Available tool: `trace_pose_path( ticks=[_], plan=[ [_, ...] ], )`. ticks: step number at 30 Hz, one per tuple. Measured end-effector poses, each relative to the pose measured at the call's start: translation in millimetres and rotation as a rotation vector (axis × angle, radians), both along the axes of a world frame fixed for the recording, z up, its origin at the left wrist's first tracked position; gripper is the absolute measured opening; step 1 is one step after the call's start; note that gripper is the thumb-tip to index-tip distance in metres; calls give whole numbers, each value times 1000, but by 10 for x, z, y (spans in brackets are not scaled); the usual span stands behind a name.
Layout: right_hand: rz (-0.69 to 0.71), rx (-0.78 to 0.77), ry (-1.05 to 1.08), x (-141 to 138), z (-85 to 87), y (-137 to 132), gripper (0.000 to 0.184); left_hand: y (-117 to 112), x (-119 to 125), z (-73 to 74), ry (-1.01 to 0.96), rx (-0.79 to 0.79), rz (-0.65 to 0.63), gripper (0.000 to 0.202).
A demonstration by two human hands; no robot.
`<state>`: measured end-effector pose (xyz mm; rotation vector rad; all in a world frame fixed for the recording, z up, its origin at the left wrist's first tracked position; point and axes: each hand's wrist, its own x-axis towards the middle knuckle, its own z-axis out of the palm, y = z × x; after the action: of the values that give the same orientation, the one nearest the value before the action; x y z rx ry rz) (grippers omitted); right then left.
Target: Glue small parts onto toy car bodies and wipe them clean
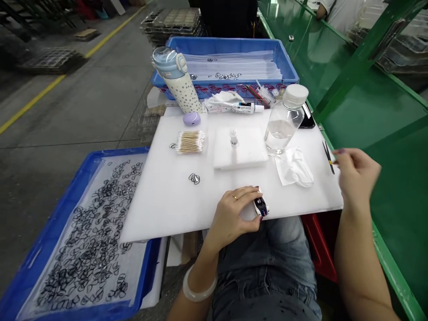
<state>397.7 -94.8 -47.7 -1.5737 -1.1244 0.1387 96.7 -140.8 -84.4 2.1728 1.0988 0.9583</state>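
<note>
My left hand [234, 216] grips a small toy car [261, 206], white with dark glossy windows, between thumb and fingers at the front edge of the white board. At the board's right edge, my right hand [357, 174] is closed in a pinch at the middle of black tweezers [327, 155] with a yellow mark. That hand is slightly blurred. Behind the car, a white foam block [247, 158] bears a small clear piece [234, 139]. A crumpled white cloth [294, 168] lies between the block and the tweezers.
The white board [160, 209] also bears cotton swabs [190, 142], black rings [194, 179], a purple case [191, 118], a tube [245, 108], a clear bottle [281, 129] and a tilted tumbler [183, 91]. Blue trays stand behind [227, 44] and left [76, 178]. A green bench [397, 125] borders the right.
</note>
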Motion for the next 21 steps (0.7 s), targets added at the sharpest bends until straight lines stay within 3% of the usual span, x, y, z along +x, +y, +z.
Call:
trace_pose_path(
  ticks=[3, 6, 10, 13, 15, 18, 21],
  plan=[
    [206, -194, -138, -43, -37, 386, 16, -12, -24, 5, 44, -23, -18, 45],
    [342, -271, -214, -96, -17, 562, 5, -21, -40, 5, 66, -64, -31, 43],
    [473, -278, -176, -357, 185, 246, 23, -4, 61, 86, -87, -97, 37, 42],
    [694, -351, -90, -628, 391, -125, 31, 34, 239, 260, -277, -99, 100, 48],
    [840, -408, 53, -760, 484, -292, 31, 63, 351, 392, -402, -154, 68, 38],
    [949, -470, 372, -832, 476, -402, 32, 84, 433, 529, -594, -339, 11, 11],
    [968, -508, 586, -838, 328, -434, 34, 52, 432, 567, -698, -428, 18, 9]
  ],
)
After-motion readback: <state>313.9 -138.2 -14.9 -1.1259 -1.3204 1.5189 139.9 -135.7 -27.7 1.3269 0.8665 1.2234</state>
